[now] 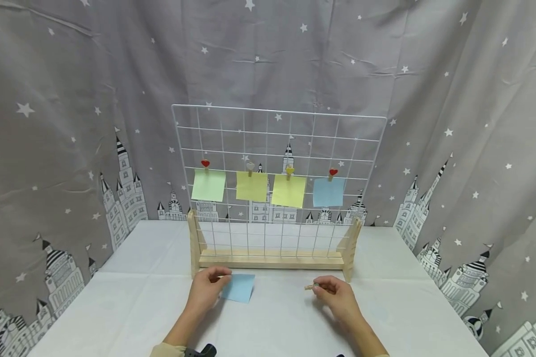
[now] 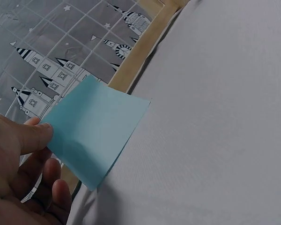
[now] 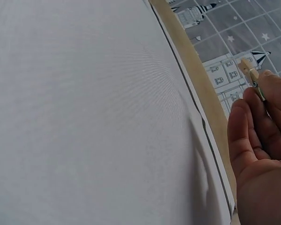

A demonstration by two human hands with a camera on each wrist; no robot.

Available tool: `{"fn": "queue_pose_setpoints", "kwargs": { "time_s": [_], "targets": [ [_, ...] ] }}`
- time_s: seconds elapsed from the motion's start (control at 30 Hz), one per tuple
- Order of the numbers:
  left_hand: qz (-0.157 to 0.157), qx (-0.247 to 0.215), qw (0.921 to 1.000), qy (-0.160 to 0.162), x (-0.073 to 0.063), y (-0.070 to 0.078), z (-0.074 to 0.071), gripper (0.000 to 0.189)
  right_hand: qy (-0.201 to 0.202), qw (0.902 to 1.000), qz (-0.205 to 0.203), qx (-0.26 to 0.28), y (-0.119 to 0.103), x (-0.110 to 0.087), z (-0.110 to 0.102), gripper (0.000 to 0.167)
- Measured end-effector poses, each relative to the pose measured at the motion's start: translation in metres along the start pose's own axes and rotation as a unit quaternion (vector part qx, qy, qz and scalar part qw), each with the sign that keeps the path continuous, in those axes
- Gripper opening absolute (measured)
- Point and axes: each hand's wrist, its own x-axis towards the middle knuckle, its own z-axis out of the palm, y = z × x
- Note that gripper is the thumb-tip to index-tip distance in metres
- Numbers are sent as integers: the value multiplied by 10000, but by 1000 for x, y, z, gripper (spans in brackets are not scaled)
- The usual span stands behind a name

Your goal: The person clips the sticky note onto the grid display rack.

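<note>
My left hand [image 1: 207, 288] pinches a blue sticky note [image 1: 239, 288] by its left edge, just in front of the rack's wooden base. The left wrist view shows the thumb on top of the blue note [image 2: 100, 129]. Further right, my right hand [image 1: 337, 296] holds a small wooden clothespin [image 1: 309, 287] between thumb and fingers. In the right wrist view the clothespin [image 3: 251, 75] points away from the fingertips, part of it hidden by the thumb. The note and the clothespin are well apart.
A white wire grid [image 1: 277, 134] stands in a wooden base [image 1: 272, 261]. Heart-topped clothespins hold a green note [image 1: 208, 186], two yellow notes [image 1: 252, 187] and a blue note [image 1: 328, 193] in a row on it. White cloth [image 1: 397, 292] covers the table; a grey starry curtain [image 1: 259, 59] hangs behind.
</note>
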Motion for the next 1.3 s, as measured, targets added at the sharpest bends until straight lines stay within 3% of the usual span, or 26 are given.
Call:
{"fn": "queue_pose_setpoints", "kwargs": {
  "time_s": [0.43, 0.97, 1.3],
  "targets": [
    [425, -87, 9990, -112, 4, 14, 14, 13, 661, 9945, 105, 804, -6, 5, -7, 24],
    [845, -477, 9939, -515, 10, 40, 45, 15, 918, 9917, -190, 878, -19, 5, -19, 21],
    [828, -639, 9920, -704, 10, 63, 64, 16, 973, 9905, -239, 946, -27, 7, -27, 26]
  ]
}}
